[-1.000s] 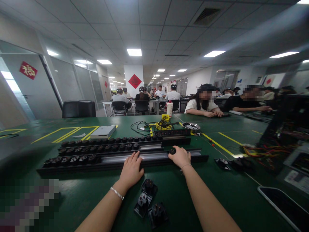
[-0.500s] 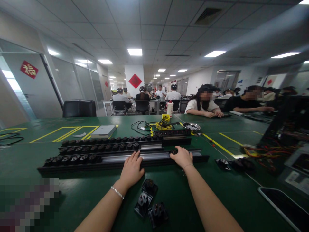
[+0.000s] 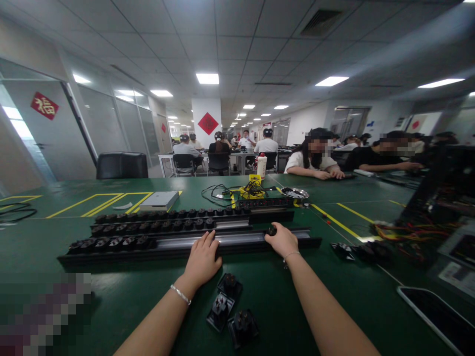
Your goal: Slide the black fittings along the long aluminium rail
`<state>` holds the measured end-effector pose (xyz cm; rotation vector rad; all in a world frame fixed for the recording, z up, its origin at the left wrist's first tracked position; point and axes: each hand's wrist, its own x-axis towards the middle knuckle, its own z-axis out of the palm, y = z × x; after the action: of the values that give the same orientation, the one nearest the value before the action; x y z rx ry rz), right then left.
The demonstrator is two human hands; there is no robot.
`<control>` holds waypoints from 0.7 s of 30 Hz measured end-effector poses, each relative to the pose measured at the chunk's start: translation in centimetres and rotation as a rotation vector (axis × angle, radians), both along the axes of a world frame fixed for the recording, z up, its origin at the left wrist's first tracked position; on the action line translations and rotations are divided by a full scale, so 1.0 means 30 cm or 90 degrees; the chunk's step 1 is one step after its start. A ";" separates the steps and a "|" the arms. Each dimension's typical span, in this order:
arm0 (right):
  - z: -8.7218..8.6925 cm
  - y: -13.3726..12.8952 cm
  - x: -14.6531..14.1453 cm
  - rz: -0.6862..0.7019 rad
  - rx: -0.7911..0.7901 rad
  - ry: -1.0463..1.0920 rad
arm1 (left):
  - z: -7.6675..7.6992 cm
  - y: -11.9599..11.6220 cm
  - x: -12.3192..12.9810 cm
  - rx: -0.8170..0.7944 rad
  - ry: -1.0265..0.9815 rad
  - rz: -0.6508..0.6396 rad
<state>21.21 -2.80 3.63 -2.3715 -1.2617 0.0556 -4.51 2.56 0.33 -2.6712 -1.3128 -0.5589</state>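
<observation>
A long black rail (image 3: 237, 241) with a shiny inner channel lies across the green table, several round-faced black socket modules (image 3: 111, 244) seated at its left part. Flat on the near edge of this rail rests my left hand (image 3: 203, 258), fingers stretched and holding nothing. Toward the rail's right end, my right hand (image 3: 284, 241) is closed on a small black socket module (image 3: 272, 231) at the channel. Its fingers partly cover the module. Between my forearms lie three loose black modules, one of them a square-based module (image 3: 243, 326) with metal pins upward.
Two more rails (image 3: 170, 226) with modules lie behind. Farther back are a white box (image 3: 159, 201), a yellow bin with black cables (image 3: 254, 188) and a metal dish (image 3: 294, 194). A phone (image 3: 438, 316) and loose wires (image 3: 401, 235) lie right. Co-workers sit beyond.
My right hand has moved slightly to the right along the rail with the module in its fingers. My left hand stays in place on the rail.
</observation>
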 end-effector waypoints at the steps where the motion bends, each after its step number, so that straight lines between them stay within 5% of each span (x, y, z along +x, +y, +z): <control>1: 0.000 0.000 0.003 0.000 0.000 0.005 | 0.000 0.000 0.000 0.001 0.001 -0.001; 21: -0.018 -0.010 0.039 -0.029 -0.020 -0.042 | 0.001 0.001 0.001 -0.003 -0.004 0.001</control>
<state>22.40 -3.10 3.08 -2.4458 -1.2452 -0.0171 -4.49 2.60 0.35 -2.6742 -1.3192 -0.5664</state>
